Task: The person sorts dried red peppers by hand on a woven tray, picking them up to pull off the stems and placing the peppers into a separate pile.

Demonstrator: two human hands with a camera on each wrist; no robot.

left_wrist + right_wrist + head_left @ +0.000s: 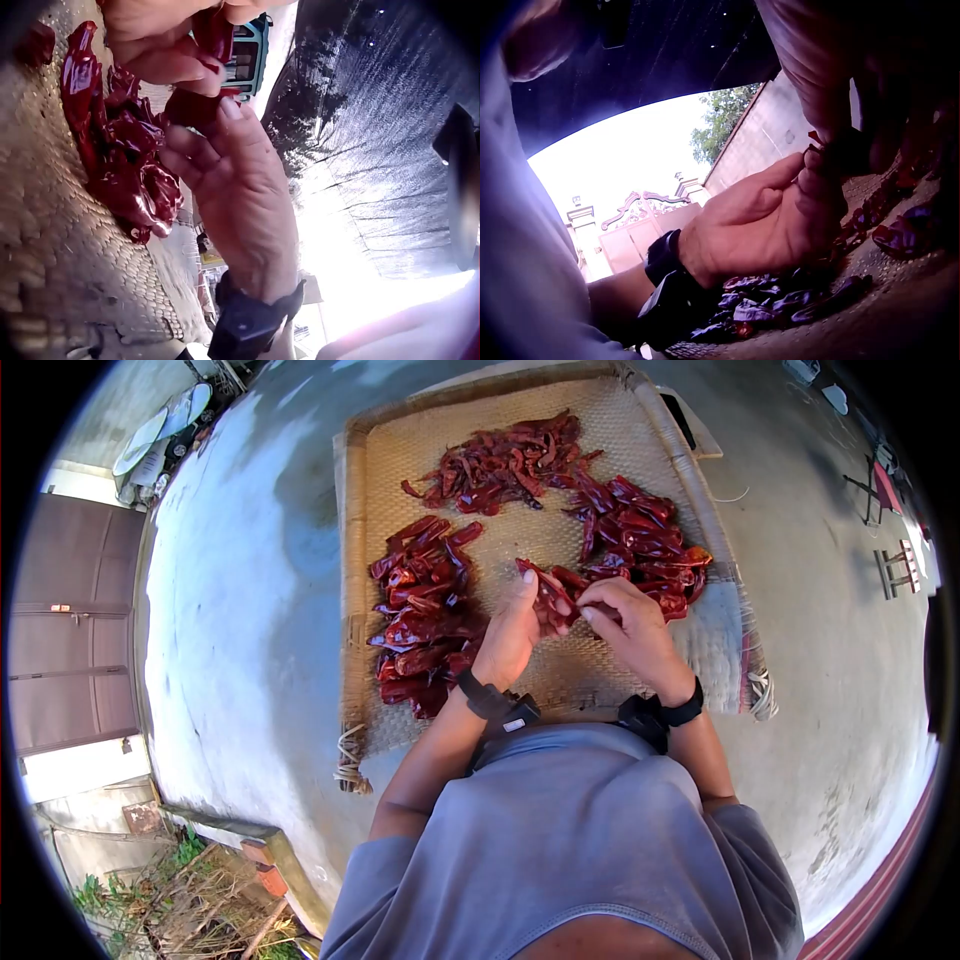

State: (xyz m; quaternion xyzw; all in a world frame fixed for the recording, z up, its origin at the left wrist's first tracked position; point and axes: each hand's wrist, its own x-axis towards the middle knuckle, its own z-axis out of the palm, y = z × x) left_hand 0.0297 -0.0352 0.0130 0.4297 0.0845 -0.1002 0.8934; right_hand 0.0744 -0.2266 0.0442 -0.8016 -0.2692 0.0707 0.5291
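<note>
In the head view, a glossy dried red chili pepper (548,596) is held between both hands over the woven tray (540,660). My left hand (511,636) grips it with the thumb along its top. The thumb and fingers of my right hand (634,632) pinch its other end. From the left wrist, the right hand (244,176) shows its fingertips at the pepper (191,109). One pile of whole chilies (422,615) lies left of the hands, another pile (645,540) at the right. Flatter, duller chili pieces (505,465) form a heap at the far side.
The tray has a raised rim (354,560) and tied corners. A black flat object (678,422) lies on a pale board beside its far right edge. Concrete floor (240,560) surrounds it, with a small stool (900,568) off to the right and a brown metal door (75,630) at left.
</note>
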